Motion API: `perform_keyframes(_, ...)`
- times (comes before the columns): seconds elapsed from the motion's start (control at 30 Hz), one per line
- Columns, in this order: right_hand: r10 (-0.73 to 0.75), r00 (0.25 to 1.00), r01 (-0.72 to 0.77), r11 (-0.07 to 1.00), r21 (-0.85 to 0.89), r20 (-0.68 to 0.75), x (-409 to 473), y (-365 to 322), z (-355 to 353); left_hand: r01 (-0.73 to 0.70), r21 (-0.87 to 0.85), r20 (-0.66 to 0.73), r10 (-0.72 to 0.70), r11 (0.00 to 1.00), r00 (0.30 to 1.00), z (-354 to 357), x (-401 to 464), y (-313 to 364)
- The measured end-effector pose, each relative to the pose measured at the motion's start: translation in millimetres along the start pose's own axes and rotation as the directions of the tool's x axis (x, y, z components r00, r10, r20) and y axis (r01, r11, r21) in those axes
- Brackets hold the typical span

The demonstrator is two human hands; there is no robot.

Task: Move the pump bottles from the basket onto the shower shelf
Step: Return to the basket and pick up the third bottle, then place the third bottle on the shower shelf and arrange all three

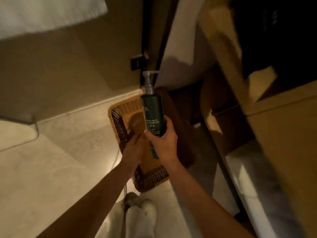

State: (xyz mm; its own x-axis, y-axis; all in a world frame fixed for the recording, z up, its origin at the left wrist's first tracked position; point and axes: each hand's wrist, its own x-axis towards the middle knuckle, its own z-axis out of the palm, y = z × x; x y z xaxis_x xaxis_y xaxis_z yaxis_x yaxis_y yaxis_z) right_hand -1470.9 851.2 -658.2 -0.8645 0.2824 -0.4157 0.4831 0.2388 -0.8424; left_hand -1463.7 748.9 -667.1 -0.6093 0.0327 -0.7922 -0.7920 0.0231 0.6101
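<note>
Two hands | right (163,143) grips one shampoo bottle (152,114) | left (133,148) in basket (118,121), grip unclear

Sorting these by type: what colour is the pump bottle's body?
Dark green with pale lettering, on the pump bottle held by the right hand; head view.

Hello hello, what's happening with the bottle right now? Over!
Right hand gripping the green shampoo bottle, lifted above the basket. Left hand down inside the basket, grip unclear. Shower shelf not in view. Nothing blocking.
</note>
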Motion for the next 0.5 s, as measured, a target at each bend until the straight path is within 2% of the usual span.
perform_keyframes(0.07,-0.037,0.999,0.037,0.999,0.010,0.011,-34,-58,-18,0.030,-0.092,0.000,-0.030,0.995,1.000,0,-59,32)
perform_keyframes(0.17,-0.103,0.994,0.100,0.994,0.052,0.042,-88,-138,-44,0.001,-0.231,0.048,0.010,0.973,0.999,-4,-151,81)
perform_keyframes(0.27,-0.174,0.982,0.163,0.978,0.131,0.074,-140,-206,-65,0.042,-0.470,0.009,-0.043,0.882,0.999,-20,-231,119)
perform_keyframes(0.5,-0.340,0.921,0.275,0.913,0.301,0.191,-239,-319,-75,0.023,-0.744,-0.026,-0.063,0.668,0.998,-84,-366,160)
